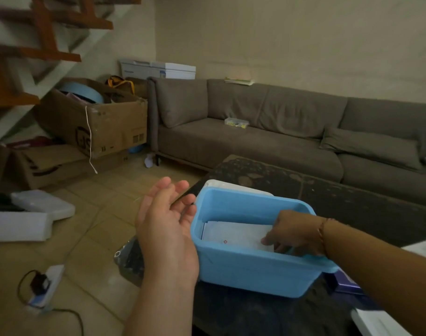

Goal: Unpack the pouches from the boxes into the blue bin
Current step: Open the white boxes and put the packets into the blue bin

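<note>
The blue bin (253,270) sits on the dark table (352,197) before you. A white pouch (236,235) lies flat inside it, your right hand (296,235) pinching its near corner. Your left hand (165,221) hovers relaxed, palm up, holding nothing, just beside the bin.

I see a dark speckled table (328,190) filling the lower right of the frame. The blue bin (250,270) sits on its near left corner, with a white box (231,184) just behind it. At the right edge I make out a purple box (345,284) and another white box (376,323) on the tabletop.
</note>
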A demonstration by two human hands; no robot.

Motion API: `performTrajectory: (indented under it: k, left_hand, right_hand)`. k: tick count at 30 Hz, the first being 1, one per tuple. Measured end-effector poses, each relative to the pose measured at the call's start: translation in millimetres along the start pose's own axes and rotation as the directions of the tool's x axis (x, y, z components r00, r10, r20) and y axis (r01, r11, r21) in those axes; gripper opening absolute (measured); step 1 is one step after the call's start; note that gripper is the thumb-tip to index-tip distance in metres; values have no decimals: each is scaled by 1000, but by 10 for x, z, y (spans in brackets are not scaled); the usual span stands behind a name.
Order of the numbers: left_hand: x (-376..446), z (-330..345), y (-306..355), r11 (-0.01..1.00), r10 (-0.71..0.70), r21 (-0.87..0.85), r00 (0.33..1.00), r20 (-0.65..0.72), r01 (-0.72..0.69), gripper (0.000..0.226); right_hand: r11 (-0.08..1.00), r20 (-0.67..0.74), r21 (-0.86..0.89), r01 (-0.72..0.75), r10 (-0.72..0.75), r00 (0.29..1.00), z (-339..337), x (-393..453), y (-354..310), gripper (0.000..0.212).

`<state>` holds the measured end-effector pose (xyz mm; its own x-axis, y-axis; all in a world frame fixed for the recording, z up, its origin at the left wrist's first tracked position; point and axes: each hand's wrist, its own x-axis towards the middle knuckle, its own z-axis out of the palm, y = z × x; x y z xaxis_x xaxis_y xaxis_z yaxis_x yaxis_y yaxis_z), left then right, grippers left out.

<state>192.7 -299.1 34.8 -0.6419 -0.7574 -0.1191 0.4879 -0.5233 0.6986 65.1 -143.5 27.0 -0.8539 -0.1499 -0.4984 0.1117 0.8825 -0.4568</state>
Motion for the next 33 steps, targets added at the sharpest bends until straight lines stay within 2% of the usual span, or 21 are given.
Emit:
performTrajectory:
  k: [5, 8, 10, 12, 14, 15, 16, 18, 20, 22, 23, 24, 25, 26, 27, 28, 30, 31, 33]
  left_hand:
    - [-32, 31, -29, 1000, 6, 5, 1000, 21, -6, 16]
    - [-46, 60, -67, 1000, 10, -19, 1000, 30, -9, 15]
    - [-58, 84, -96, 998, 12, -57, 1000, 24, -11, 13]
    - [-75, 105, -145, 996, 52, -79, 998, 26, -50, 15]
    - [-118, 135, -204, 983, 175, -59, 983, 62, -172, 21]
    - [-159, 157, -236, 961, 275, -8, 955, 113, -276, 22]
    - [-222, 185, -271, 913, 386, 58, 901, 197, -404, 21]
    - [-382, 238, -346, 771, 523, 125, 733, 434, -624, 15]
    - [-555, 262, -435, 682, 505, 103, 568, 650, -724, 13]
    - [-697, 258, -538, 581, 418, 62, 363, 833, -812, 13]
    - [-764, 252, -602, 481, 378, 25, 234, 896, -876, 19]
    - [-825, 234, -683, 383, 353, -29, 117, 928, -923, 27]
    - [-882, 219, -770, 336, 340, -73, 49, 939, -939, 34]
    - [-938, 204, -857, 348, 335, -102, 22, 942, -932, 37]
    - [-977, 182, -951, 389, 316, -119, 11, 949, -913, 39]
    - [-998, 164, -1057, 430, 277, -127, -3, 961, -894, 43]
    - [-1019, 134, -1254, 465, 150, -104, -37, 988, -879, 46]
    - [-1016, 115, -1345, 473, 103, -92, -49, 994, -876, 46]
    - [-1034, 69, -1497, 462, 79, -74, -42, 996, -884, 45]
  right_hand:
    - [960, 30, -275, 49, -43, 999, 38, -96, -93, 21]
    - [898, 16, -428, 97, -99, 995, 67, -172, -121, 34]
    - [875, 44, -468, 123, -116, 992, 67, -228, -126, 36]
    - [842, 37, -509, 177, -184, 982, 14, -276, -120, 27]
    - [800, -89, -557, 223, -325, 941, -84, -392, -29, 20]
    - [797, -180, -548, 253, -407, 895, -133, -471, 80, 21]
    - [807, -259, -506, 303, -477, 840, -174, -580, 226, 23]
    - [824, -397, -366, 434, -559, 728, -196, -927, 566, 21]
    - [843, -512, -200, 499, -524, 681, -110, -1201, 1026, 10]
    - [886, -587, -150, 439, -437, 682, 64, -1325, 1500, 20]
    - [917, -625, -194, 348, -389, 677, 164, -1302, 1742, 26]
    - [936, -671, -240, 257, -351, 653, 223, -1281, 1901, 35]
    - [939, -681, -286, 190, -339, 649, 251, -1304, 1988, 45]
    - [905, -653, -405, 133, -388, 650, 261, -1319, 2050, 50]
    - [872, -580, -473, 128, -417, 700, 258, -1338, 2081, 52]
    - [869, -539, -466, 169, -430, 724, 269, -1346, 2118, 53]
    - [894, -391, -428, 132, -315, 865, 260, -1376, 2189, 49]
    - [889, -325, -441, 122, -285, 902, 246, -1392, 2209, 45]
    - [872, -235, -468, 142, -278, 932, 231, -1377, 2289, 26]
